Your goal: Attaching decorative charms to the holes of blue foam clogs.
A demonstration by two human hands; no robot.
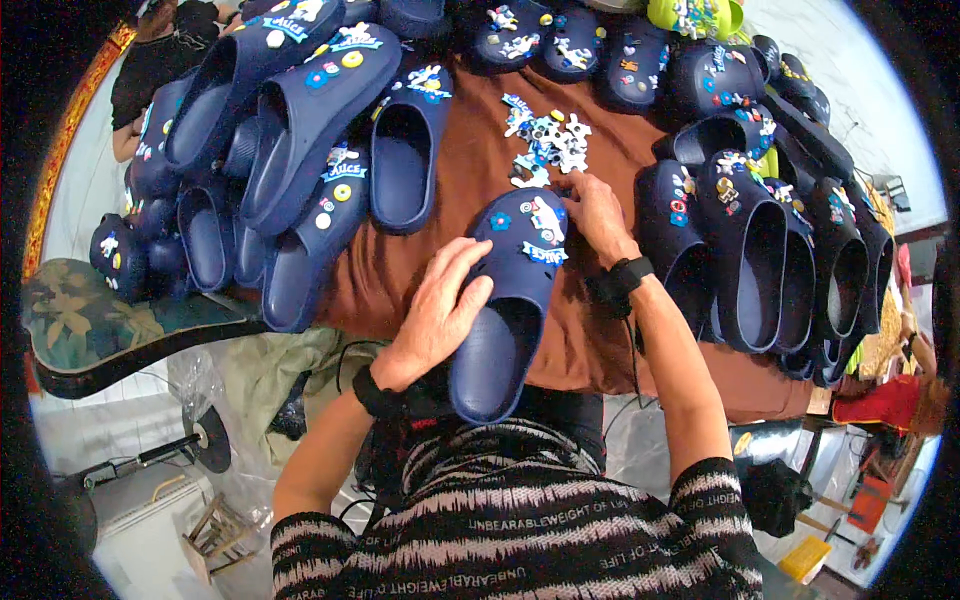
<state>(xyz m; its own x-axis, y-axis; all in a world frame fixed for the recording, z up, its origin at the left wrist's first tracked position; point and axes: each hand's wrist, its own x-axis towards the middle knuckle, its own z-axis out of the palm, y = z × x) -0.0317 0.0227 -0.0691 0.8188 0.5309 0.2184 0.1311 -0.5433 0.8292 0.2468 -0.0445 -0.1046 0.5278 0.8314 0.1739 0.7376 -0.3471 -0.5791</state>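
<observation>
A navy blue clog [495, 360] lies in front of me at the table's near edge, its toe pointing away. White, blue and round charms [545, 225] are fixed on its upper. My left hand [437, 305] grips the clog from the left, fingers pressed over its side. Beside the toe on the right is my right hand [598, 215], its fingers curled down close to the charm pile; whatever is between its fingertips is hidden. Just beyond the toe spreads a heap of loose white and blue charms [550, 145] on the brown cloth [480, 110].
Stacks of navy clogs with charms [320, 110] rise on the left. More clogs [745, 260] stand in rows on the right, with a lime green clog [695, 15] at the far right. A patterned cushioned seat [140, 320] is at left. Another person's arm [915, 340] shows at far right.
</observation>
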